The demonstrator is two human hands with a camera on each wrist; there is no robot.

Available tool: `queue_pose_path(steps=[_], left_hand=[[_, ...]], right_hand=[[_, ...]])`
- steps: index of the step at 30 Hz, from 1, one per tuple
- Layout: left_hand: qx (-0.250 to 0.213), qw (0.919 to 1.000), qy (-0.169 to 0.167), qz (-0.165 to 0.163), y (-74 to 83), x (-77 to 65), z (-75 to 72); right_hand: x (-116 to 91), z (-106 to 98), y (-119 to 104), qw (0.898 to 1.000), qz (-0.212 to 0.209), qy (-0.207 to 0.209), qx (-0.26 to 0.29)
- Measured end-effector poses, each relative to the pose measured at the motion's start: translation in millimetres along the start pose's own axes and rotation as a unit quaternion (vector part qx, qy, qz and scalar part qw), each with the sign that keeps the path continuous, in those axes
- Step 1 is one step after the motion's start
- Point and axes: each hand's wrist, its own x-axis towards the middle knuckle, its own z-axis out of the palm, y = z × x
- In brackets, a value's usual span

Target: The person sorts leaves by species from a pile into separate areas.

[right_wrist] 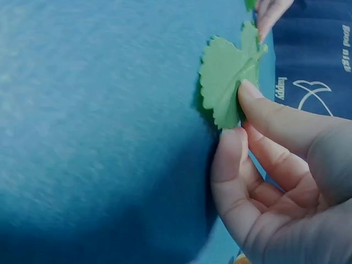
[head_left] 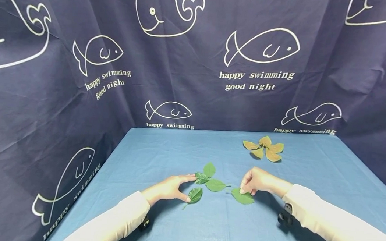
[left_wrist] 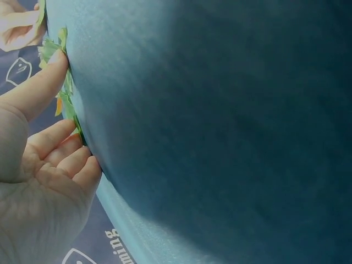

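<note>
My right hand [head_left: 255, 179] pinches a green leaf [head_left: 243, 197] between thumb and fingers, close over the blue cloth. The right wrist view shows its toothed edge and pale midrib, with the thumb [right_wrist: 275, 118] lying on it. On the left, my left hand [head_left: 169, 187] rests on the cloth with its fingers spread. Its thumb touches a darker, glossy leaf [head_left: 195, 195], and its fingertips reach another dark leaf [head_left: 201, 178]. Two lighter leaves, an upright one [head_left: 209, 169] and a sideways one [head_left: 216, 185], meet that dark leaf at their ends.
Several yellow-brown leaves [head_left: 272, 155] form a flower-like ring toward the back right of the blue-covered table [head_left: 165, 144]. A dark curtain [head_left: 207, 99] with white fish and whale drawings hangs behind and at the sides. A dark wrist device [head_left: 286, 214] sits under the right cuff.
</note>
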Motion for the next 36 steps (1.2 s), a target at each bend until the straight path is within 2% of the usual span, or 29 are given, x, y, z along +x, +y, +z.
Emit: queue_pose_path(steps=[2,11,19,27,36], left_hand=[[0.000,1.0000,-0.001,0.000,-0.1,0.4,-0.5],[0.004,1.0000,0.000,-0.003,-1.0,0.8,0.9],[0.002,0.9999,-0.002,-0.012,1.1,0.2,0.7],[0.009,0.9999,-0.004,-0.011,3.4,1.0,-0.4],[0.006,0.9999,-0.003,-0.009,4.7,1.3,-1.0]], right_hand=[[1.8,-2.8,-0.5,1.000,0.009,-0.006,0.013],[7.6,-12.9,-6.2,0.998,-0.004,-0.033,0.060],[18.1,-21.9,-7.4,0.996,-0.006,-0.005,0.093],[26.9,-32.7,-5.5,0.989,0.003,0.018,0.148],[38.3,-34.6,-5.6,0.980,0.011,0.054,0.192]])
